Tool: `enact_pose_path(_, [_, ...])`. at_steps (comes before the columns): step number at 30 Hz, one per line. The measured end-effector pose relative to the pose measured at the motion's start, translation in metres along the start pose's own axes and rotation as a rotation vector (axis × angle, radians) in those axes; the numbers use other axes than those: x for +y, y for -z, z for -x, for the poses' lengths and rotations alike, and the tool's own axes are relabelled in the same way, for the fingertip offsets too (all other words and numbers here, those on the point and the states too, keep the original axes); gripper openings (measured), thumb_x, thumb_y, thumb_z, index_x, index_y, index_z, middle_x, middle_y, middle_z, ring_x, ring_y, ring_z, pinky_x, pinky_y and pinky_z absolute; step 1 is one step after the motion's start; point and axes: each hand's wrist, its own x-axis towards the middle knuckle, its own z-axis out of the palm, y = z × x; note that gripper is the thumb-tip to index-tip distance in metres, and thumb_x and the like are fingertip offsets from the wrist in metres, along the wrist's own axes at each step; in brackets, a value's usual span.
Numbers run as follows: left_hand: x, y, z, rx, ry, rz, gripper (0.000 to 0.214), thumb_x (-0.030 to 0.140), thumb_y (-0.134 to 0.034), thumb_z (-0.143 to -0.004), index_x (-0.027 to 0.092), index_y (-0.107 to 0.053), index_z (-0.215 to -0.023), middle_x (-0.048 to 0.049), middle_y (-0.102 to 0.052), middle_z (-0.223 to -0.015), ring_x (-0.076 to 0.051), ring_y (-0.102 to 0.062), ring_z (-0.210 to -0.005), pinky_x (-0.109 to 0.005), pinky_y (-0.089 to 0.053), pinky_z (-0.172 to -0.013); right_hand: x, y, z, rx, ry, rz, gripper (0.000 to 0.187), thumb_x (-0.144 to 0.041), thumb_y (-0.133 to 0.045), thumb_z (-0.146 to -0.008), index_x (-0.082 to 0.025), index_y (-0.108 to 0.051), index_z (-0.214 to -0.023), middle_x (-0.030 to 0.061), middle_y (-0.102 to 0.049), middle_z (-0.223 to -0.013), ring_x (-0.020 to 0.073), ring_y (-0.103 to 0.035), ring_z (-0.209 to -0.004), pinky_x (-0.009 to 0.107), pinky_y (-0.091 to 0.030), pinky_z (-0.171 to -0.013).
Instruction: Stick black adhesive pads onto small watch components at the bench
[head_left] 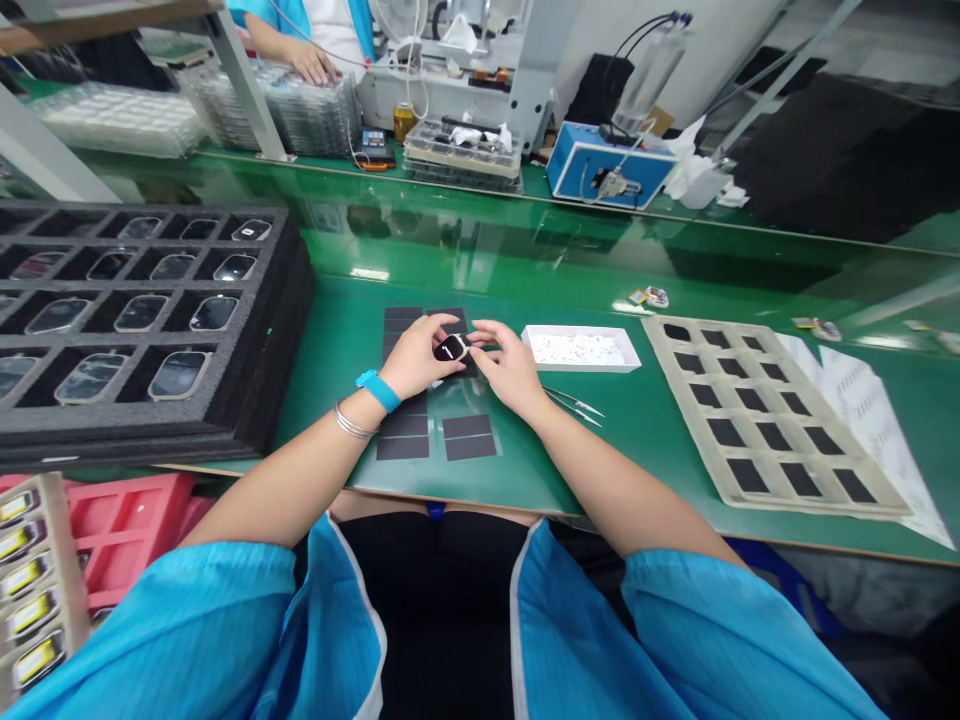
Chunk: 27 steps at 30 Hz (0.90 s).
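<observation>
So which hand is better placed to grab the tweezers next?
Probably the right hand: the tweezers lie just beside its wrist. The left hand is across on the far side, gripping the small black part.

This is a factory assembly line for small electronics. A long green counter (525, 250) runs across the frame. At the left sits a black foam tray (247, 330) of glass-faced parts in compartments, and at the right a beige tray (675, 360) of dark squares. At the upper middle are a blue machine (577, 160) and a co-worker's hand (315, 65) on stacked clear trays (307, 115).
</observation>
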Motion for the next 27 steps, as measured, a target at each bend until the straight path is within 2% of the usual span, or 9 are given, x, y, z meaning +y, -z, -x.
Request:
enact_pose_path(18, [-0.0017, 0.0004, -0.0015, 0.038, -0.016, -0.076, 0.059, 0.013, -0.084, -0.058, 0.017, -0.061, -0.112, -0.0007, -0.053, -0.089, -0.016, -0.056, -0.079, -0.032, -0.050, -0.079, -0.0036, 0.0000, -0.0008, -0.027, -0.042, 0.019, 0.034, -0.022, -0.058, -0.079, -0.017, -0.061, -0.113, 0.0085, -0.071, -0.100, 0.0175, -0.068, -0.091, 0.031, -0.058, -0.076])
enact_pose_path(27, [-0.0016, 0.0012, -0.0017, 0.067, -0.025, -0.074, 0.057, 0.013, -0.084, -0.059, 0.017, -0.061, -0.111, -0.0005, -0.052, -0.088, -0.016, -0.056, -0.080, -0.031, -0.049, -0.078, -0.0030, 0.0013, -0.0002, -0.043, -0.028, 0.035, 0.034, -0.023, -0.058, -0.080, -0.020, -0.061, -0.113, 0.0068, -0.071, -0.101, 0.0176, -0.068, -0.091, 0.032, -0.058, -0.078])
